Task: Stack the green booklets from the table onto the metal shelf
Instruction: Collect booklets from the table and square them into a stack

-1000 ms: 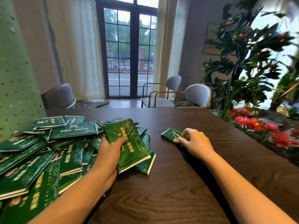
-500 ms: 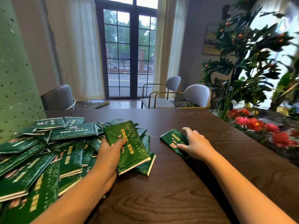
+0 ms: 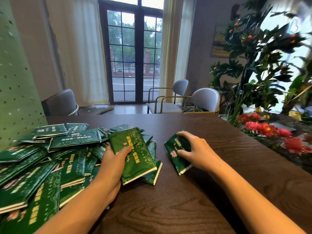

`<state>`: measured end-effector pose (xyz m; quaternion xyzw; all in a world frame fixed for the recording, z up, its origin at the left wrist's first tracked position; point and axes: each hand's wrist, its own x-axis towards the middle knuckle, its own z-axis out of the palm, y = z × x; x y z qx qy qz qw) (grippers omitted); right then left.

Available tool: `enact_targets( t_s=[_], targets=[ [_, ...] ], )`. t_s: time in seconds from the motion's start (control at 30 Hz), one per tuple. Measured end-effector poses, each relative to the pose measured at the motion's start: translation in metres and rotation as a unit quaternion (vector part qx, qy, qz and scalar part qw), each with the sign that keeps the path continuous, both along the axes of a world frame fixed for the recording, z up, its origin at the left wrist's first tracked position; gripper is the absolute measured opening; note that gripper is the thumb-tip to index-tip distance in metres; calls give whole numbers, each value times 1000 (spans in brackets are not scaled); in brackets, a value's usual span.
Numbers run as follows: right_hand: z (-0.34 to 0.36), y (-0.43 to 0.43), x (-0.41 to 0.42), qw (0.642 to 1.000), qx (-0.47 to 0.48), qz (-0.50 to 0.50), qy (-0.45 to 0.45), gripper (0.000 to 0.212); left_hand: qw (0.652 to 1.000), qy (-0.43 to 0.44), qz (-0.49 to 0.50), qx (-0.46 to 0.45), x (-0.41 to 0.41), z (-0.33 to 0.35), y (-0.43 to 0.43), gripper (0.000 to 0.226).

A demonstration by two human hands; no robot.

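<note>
Head view — left hand (image 3: pixel 111 164) grips pile-edge booklet (image 3: pixel 138 159), right hand (image 3: pixel 197 152) lone booklet (image 3: pixel 172 146)

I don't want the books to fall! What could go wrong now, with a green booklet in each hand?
The left hand grips the held booklet only at one edge, so its shiny cover might slip free when lifted. That booklet lies over the loose pile; lifting could drag neighbours across the table. The right hand pinches the lone booklet with fingertips, perhaps too lightly to carry.

Glossy green booklets (image 3: pixel 50 166); wood-grain table (image 3: pixel 168 208).
</note>
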<state>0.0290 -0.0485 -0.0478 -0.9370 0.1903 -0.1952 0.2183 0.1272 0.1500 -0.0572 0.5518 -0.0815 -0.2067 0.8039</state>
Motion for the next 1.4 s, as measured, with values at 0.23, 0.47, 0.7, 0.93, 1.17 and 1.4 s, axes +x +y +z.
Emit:
enact_targets(
  t_s=[0.23,0.47,0.7,0.93,1.17,1.4],
  targets=[
    [8,29,3,926,316,109,-176,52,999,0,-31,13,0,-1,2,26],
    [-1,53,4,942,237,210,-114,63,999,18,-39,19,-3,1,3,23],
    [-9,69,3,962,97,253,-39,68,998,-30,-42,35,-1,-1,2,36],
    [-11,71,10,956,156,244,-52,50,999,-23,3,33,4,4,5,28],
    [-17,60,11,983,61,176,-2,50,994,39,95,-30,22,9,15,35],
    [-15,61,12,977,-30,202,58,55,988,48,140,-45,29,10,16,40]
  ],
)
